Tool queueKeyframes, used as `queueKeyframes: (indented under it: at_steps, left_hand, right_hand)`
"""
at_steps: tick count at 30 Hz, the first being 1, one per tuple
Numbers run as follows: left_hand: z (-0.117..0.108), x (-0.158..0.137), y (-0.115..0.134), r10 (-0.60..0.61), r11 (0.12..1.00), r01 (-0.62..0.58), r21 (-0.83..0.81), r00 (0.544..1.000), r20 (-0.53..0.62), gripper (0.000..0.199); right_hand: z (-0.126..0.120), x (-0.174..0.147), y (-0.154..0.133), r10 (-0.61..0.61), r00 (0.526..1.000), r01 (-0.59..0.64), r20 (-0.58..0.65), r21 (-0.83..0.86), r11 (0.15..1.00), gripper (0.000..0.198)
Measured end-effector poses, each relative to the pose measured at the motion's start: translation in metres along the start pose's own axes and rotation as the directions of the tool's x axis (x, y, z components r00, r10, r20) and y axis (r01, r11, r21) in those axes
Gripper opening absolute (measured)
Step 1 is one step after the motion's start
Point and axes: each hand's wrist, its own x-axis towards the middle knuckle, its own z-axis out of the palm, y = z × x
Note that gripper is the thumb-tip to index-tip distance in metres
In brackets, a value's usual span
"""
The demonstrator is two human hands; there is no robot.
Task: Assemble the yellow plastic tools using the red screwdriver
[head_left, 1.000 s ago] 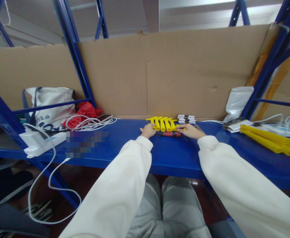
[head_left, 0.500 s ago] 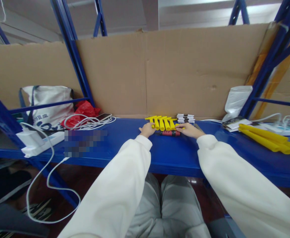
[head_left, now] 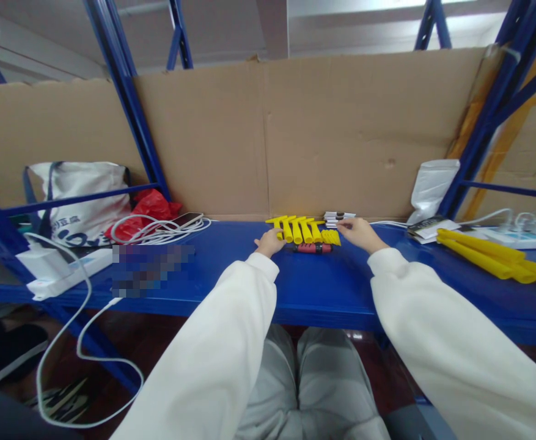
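Several yellow tubes (head_left: pixel 297 230) lie side by side in a row on the blue shelf top. My left hand (head_left: pixel 270 242) rests at the row's left end, fingers against the outermost tube and thumb spread away. At the right end is a cluster of small yellow pieces (head_left: pixel 330 237). In front of the row lies a dark red and black tool (head_left: pixel 312 248), its exact kind unclear. Behind, near the cardboard, sits a small stack of white pieces with dark bands (head_left: pixel 336 218). My right hand (head_left: pixel 358 233) is at that stack's right side, fingertips pinched together; what they grip is too small to make out.
Longer yellow tubes (head_left: pixel 488 255) lie at the right, near a white pouch (head_left: pixel 435 186). To the left are a white cloth bag (head_left: pixel 82 201), a red plastic bag (head_left: pixel 155 206), coiled white cables (head_left: pixel 157 231) and a power strip (head_left: pixel 88 263). A cardboard wall (head_left: pixel 323 134) closes the back.
My right hand has moved back from the row's right end to the white stack, uncovering the small yellow pieces. My left hand stays by the leftmost tube. The view has shifted slightly.
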Motion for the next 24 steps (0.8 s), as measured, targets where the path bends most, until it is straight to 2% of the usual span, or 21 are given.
queueKeyframes:
  at_steps: [4,6,8,11,13,15,18,20,24]
  left_hand:
    - [0.000,0.000,0.000,0.006,1.000,-0.006,0.019,1.000,0.007,0.049]
    - [0.000,0.001,-0.001,0.007,1.000,-0.008,0.028,1.000,0.011,0.051]
    - [0.001,0.002,-0.001,0.009,1.000,-0.009,0.025,1.000,0.007,0.053]
    - [0.003,0.004,-0.003,0.013,1.000,-0.013,0.003,1.000,-0.005,0.054]
    - [0.004,0.006,-0.003,0.011,1.000,-0.011,-0.007,1.000,-0.012,0.054]
    - [0.004,0.006,-0.004,0.010,1.000,-0.010,-0.010,1.000,-0.012,0.055]
    - [0.003,0.005,-0.003,0.015,1.000,-0.015,-0.007,1.000,-0.005,0.055]
    - [0.002,0.005,-0.003,0.016,1.000,-0.016,-0.002,1.000,0.005,0.055]
    - [0.001,0.004,-0.003,0.014,1.000,-0.014,0.003,1.000,0.022,0.055]
  right_hand:
    - [-0.034,0.002,0.029,0.124,0.981,-0.141,-0.147,-0.110,0.984,0.036]
    - [-0.056,0.000,0.051,0.229,0.962,-0.256,-0.147,-0.212,0.943,0.036]
    - [-0.079,-0.005,0.075,0.363,0.925,-0.380,-0.115,-0.340,0.860,0.038]
    - [-0.108,-0.017,0.113,0.549,0.814,-0.562,-0.190,-0.496,0.662,0.041]
    - [-0.121,-0.026,0.135,0.602,0.748,-0.648,-0.278,-0.504,0.571,0.038]
    - [-0.130,-0.033,0.153,0.654,0.683,-0.716,-0.324,-0.471,0.515,0.039]
    - [-0.135,-0.040,0.172,0.749,0.581,-0.802,-0.317,-0.376,0.463,0.036]
    - [-0.136,-0.042,0.179,0.776,0.560,-0.819,-0.289,-0.334,0.467,0.035]
    - [-0.134,-0.047,0.185,0.763,0.576,-0.810,-0.293,-0.332,0.483,0.043]
